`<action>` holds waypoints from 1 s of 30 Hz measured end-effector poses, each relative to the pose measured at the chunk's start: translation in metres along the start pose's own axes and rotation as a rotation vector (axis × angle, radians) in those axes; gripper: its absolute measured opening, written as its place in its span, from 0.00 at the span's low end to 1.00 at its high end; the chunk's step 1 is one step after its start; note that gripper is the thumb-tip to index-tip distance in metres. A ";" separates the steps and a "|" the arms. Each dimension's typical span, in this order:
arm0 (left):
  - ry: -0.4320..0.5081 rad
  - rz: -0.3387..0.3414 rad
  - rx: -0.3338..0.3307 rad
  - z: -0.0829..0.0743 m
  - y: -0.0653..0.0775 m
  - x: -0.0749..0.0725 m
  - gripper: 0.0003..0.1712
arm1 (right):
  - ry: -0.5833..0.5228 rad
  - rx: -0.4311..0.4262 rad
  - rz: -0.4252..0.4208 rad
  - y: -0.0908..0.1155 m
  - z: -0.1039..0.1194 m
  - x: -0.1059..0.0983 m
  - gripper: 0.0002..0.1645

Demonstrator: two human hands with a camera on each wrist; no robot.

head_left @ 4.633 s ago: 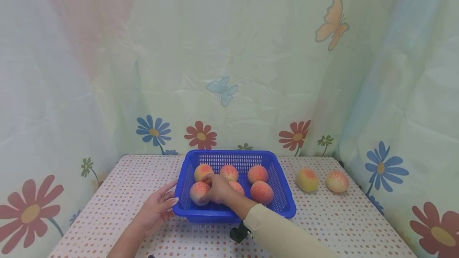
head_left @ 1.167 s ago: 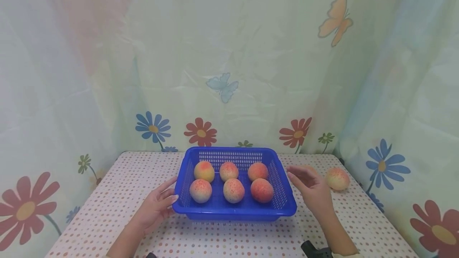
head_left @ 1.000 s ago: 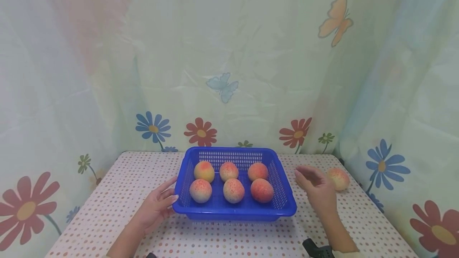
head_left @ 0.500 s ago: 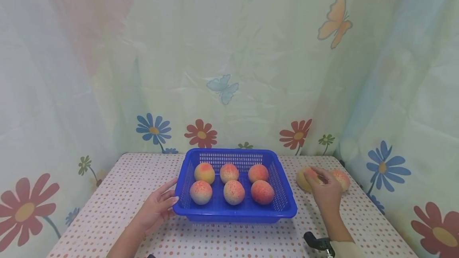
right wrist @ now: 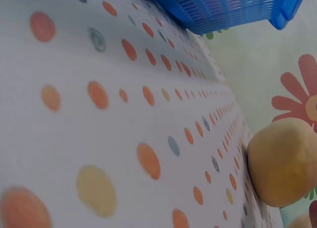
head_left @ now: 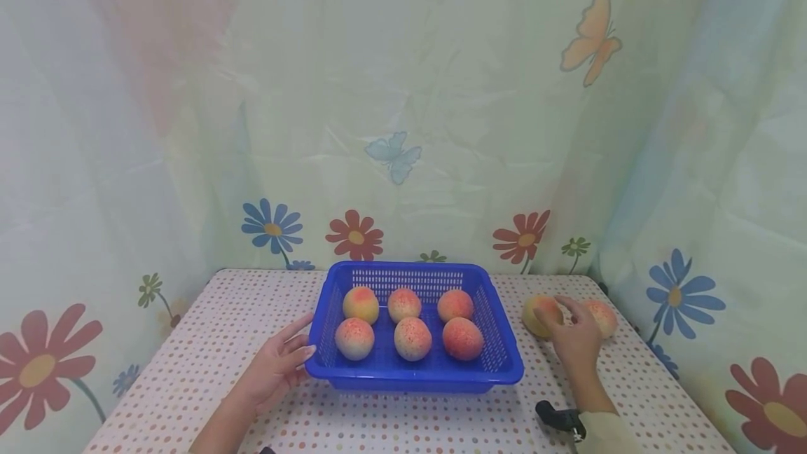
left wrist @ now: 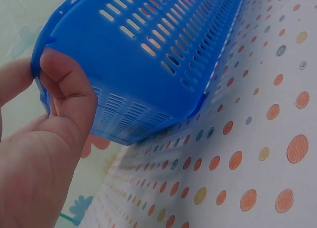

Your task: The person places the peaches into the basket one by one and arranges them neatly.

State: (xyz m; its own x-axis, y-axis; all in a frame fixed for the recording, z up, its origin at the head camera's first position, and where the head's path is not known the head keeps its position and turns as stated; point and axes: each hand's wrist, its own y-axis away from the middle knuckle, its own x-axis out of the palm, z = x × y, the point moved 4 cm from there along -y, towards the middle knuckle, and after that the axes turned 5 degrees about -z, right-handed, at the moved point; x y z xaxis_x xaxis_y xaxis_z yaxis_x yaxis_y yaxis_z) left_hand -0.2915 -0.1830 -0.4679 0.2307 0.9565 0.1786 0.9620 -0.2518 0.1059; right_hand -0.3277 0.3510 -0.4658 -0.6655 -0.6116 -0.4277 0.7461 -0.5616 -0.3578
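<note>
My left hand (head_left: 274,368) grips the left rim of a blue plastic basket (head_left: 419,381), its thumb (left wrist: 62,69) curled against the rim in the left wrist view. Several peaches lie in the basket in two rows, among them a yellowish peach (head_left: 361,305) at the back left and a redder peach (head_left: 463,339) at the front right. Right of the basket, my right hand (head_left: 578,336) is at a yellow-red peach (head_left: 534,321) on the table, thumb overlapping it in the head view. In the right wrist view this peach (right wrist: 282,161) sits on the tablecloth, with no fingers visible around it.
Behind my right hand another pale red peach (head_left: 603,319) lies partly hidden on the dotted tablecloth (head_left: 403,422). A curtain (head_left: 403,90) printed with flowers and butterflies surrounds the table at the back and sides.
My right hand has come out of the basket, away from the front left peach, over to the right-hand peaches, then shifted slightly right. My left hand has stayed at the rim.
</note>
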 end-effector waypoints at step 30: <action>0.017 0.003 0.004 0.004 -0.004 -0.002 0.44 | 0.029 0.144 0.179 -0.012 -0.022 0.017 0.49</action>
State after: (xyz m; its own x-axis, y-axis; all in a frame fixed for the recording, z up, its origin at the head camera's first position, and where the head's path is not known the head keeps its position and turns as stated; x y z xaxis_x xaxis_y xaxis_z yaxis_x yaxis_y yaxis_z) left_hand -0.2957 -0.1836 -0.4733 0.2315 0.9531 0.1952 0.9618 -0.2543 0.1010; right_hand -0.3474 0.3600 -0.4873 -0.5205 -0.6936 -0.4980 0.8399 -0.5208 -0.1525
